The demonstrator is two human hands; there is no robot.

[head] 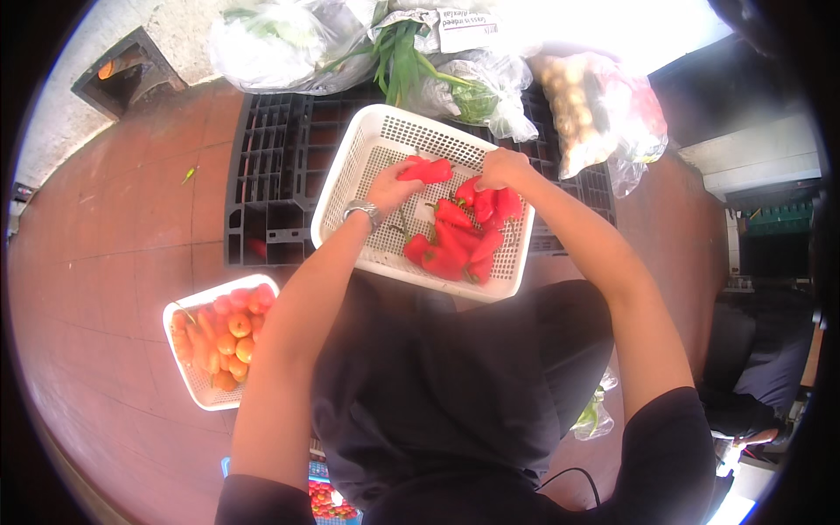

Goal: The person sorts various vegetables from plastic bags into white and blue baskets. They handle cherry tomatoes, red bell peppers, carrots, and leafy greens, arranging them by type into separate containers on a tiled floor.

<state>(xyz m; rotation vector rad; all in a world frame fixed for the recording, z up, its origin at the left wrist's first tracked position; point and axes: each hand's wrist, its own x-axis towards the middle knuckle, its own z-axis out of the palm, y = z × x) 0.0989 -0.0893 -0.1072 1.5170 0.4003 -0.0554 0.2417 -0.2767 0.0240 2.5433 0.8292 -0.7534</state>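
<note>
A white perforated plastic basket rests in front of me, partly over a black plastic pallet. Inside lie several red peppers, mostly toward its right and near side. My left hand, with a metal-banded wristwatch, holds a red pepper between thumb and fingers over the basket's left half. My right hand reaches over the far right rim, its fingertips on a red pepper beside others.
A second white basket of tomatoes and orange peppers stands on the tiled floor at left. Bagged vegetables, green leaves and a bag of round produce line the pallet's far side. Another person's dark-clothed leg shows at right.
</note>
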